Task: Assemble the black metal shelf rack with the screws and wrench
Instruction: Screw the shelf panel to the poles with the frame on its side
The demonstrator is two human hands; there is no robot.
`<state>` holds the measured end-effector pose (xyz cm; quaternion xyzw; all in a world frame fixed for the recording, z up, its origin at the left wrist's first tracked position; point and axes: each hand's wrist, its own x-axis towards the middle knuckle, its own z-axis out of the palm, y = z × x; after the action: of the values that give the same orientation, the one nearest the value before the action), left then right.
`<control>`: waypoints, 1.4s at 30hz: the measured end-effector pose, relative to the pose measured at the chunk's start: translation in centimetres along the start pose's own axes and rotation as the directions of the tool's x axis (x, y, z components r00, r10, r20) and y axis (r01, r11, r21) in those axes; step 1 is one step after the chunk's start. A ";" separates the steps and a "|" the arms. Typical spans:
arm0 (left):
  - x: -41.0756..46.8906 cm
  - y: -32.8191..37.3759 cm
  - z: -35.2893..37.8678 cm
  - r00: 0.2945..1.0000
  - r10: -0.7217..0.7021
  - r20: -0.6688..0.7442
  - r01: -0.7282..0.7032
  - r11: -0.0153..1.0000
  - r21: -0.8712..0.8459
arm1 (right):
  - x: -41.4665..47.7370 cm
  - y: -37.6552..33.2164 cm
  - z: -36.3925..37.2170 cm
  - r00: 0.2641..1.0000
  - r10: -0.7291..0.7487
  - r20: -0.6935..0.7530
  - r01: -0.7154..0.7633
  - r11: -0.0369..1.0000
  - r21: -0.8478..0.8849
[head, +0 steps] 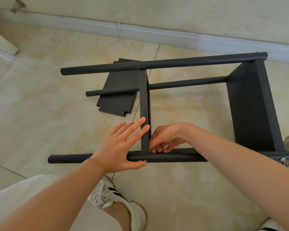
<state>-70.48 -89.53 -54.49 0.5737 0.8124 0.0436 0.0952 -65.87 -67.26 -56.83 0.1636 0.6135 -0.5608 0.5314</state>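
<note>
The black metal rack lies on its side on the tiled floor, with its near pole point(173, 157) and far pole point(157, 64) running left to right. An end shelf point(250, 105) is fixed at the right. A middle shelf point(144, 100) stands on edge between the poles. My left hand point(118, 145) presses straight fingers against that shelf's left face, and its thumb lies under the near pole on a silver screw head point(145, 161). My right hand point(167, 139) curls its fingers at the shelf's right side where it meets the near pole. What the fingertips pinch there is hidden. No wrench is in view.
A loose black shelf panel point(117, 99) lies flat on the floor beyond the rack, under a third pole point(187, 82). A white baseboard point(173, 36) runs along the wall behind. My white sneaker point(120, 202) and trouser leg are in front of the rack.
</note>
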 end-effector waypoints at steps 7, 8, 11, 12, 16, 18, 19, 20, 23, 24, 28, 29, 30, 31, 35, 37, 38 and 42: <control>0.0 0.0 -0.1 1.000 0.002 -0.008 -0.002 1.000 -0.004 | 0.0 0.0 -0.1 0.999 -0.029 0.014 0.029 0.999 0.038; 0.0 0.0 -0.1 1.000 0.000 -0.011 0.000 1.000 -0.004 | -0.1 0.1 -0.2 0.999 -0.030 0.021 0.030 0.999 0.032; 0.0 0.0 -0.1 1.000 0.000 -0.014 0.000 1.000 -0.004 | -0.2 0.0 0.0 1.000 -0.021 0.011 0.021 1.000 0.012; 0.0 0.0 -0.1 1.000 0.001 -0.015 -0.001 1.000 -0.006 | -0.2 -0.1 0.3 1.000 -0.018 0.002 0.018 1.000 0.011; 0.0 0.0 0.0 1.000 0.005 -0.019 -0.005 1.000 -0.004 | 0.0 -0.1 0.6 1.000 -0.028 -0.004 0.028 0.999 0.043; 0.0 0.0 0.0 1.000 0.008 -0.028 -0.008 1.000 -0.003 | -0.1 -0.1 0.5 0.999 -0.031 0.010 0.031 0.999 0.045; 0.0 0.0 0.0 1.000 0.008 -0.030 -0.009 1.000 -0.005 | -0.2 0.0 0.5 0.999 -0.032 0.018 0.031 0.998 0.046; 0.0 0.0 0.0 0.999 0.009 -0.032 -0.009 1.000 -0.007 | -0.2 0.0 0.4 0.999 -0.035 0.025 0.034 0.998 0.052; 0.0 0.0 0.0 0.999 0.013 -0.035 -0.013 1.000 -0.007 | -0.4 0.2 0.2 0.998 -0.048 0.040 0.045 0.996 0.073; 0.0 0.0 0.0 0.999 0.013 -0.035 -0.013 1.000 -0.006 | -0.5 0.2 0.2 0.998 -0.050 0.044 0.046 0.996 0.076; 0.0 -0.1 0.1 0.999 0.013 -0.043 -0.013 1.000 -0.005 | -0.3 0.2 0.7 0.999 -0.050 0.019 0.048 0.996 0.077; 0.0 -0.1 0.1 0.999 0.014 -0.045 -0.014 1.000 -0.006 | -0.2 0.2 0.9 0.998 -0.057 0.013 0.055 0.995 0.084; 0.0 -0.1 0.1 0.999 0.014 -0.045 -0.015 1.000 -0.006 | -0.1 0.2 0.9 0.998 -0.065 0.010 0.063 0.993 0.095; 0.0 -0.1 0.2 0.999 0.015 -0.045 -0.015 1.000 -0.006 | -0.1 0.2 1.0 0.997 -0.070 0.012 0.068 0.992 0.104; 0.0 -0.1 0.1 0.999 0.014 -0.046 -0.014 1.000 0.005 | -0.5 0.3 0.5 0.997 -0.074 0.027 0.072 0.993 0.096; 0.0 -0.1 0.1 0.999 0.012 -0.046 -0.012 1.000 0.003 | -0.6 0.3 0.3 0.997 -0.071 0.022 0.070 0.995 0.072; -0.1 -0.1 0.1 0.999 0.011 -0.045 -0.011 1.000 0.000 | -0.6 0.3 0.3 0.998 -0.068 0.014 0.067 0.996 0.059; 0.0 0.0 0.1 0.999 0.012 -0.047 -0.012 1.000 0.003 | -0.4 0.1 0.8 0.999 -0.049 -0.021 0.050 0.998 0.030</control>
<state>-70.47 -89.53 -54.57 0.5775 0.8110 0.0568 0.0750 -65.22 -67.77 -56.35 0.1621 0.6140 -0.5813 0.5087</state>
